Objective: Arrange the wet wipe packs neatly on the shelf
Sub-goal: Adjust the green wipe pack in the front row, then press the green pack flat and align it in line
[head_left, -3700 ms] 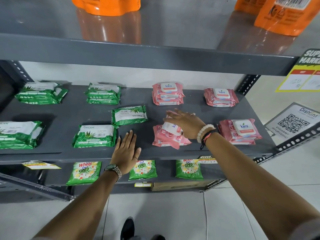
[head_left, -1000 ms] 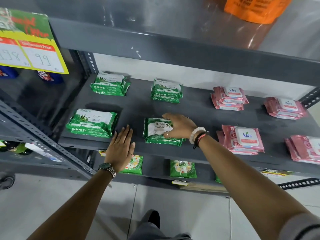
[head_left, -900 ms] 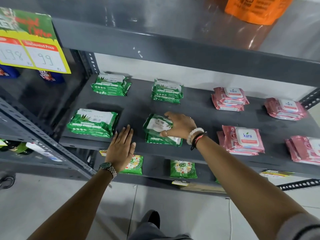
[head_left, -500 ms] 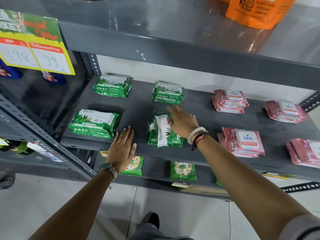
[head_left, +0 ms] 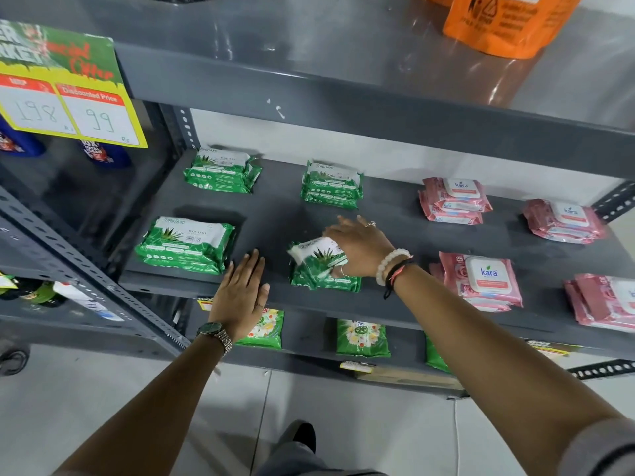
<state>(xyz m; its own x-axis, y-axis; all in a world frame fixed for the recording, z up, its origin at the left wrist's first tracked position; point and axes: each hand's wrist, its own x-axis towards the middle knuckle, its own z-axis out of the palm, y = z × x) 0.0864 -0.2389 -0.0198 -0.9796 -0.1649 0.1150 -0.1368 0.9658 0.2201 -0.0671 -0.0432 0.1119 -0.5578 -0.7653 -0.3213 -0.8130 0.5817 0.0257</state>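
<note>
My right hand (head_left: 360, 249) lies on the top green pack (head_left: 318, 254) of the front-centre stack (head_left: 323, 281), just left of frame centre on the grey shelf (head_left: 395, 214). The thumb is tucked against the near side of that pack and the other digits spread flat and extended past its far edge; I judge this a loose pinch on the top green pack rather than a full clench. The pack sits directly under and to the left of the palm, tilted, its white end raised toward the upper left, so its long axis runs skew to the packs beneath it and to the shelf's front edge.

My left hand (head_left: 240, 293) is flat and released, palm down on the shelf's front lip, just left of the stack and apart from it; it holds nothing. It lies between that stack and the front-left green stack (head_left: 187, 243).

The right hand is plainly the nearer, being already in contact. The move ahead, in my judgement, turns on rotating the pack until its long axis runs left to right, matching the two rear green stacks (head_left: 331, 185) in the upper-middle of the frame. The pink stacks (head_left: 481, 280) on the right of the frame are well apart from both hands.

Risk noted: the lower packs may shift with the top one.
</note>
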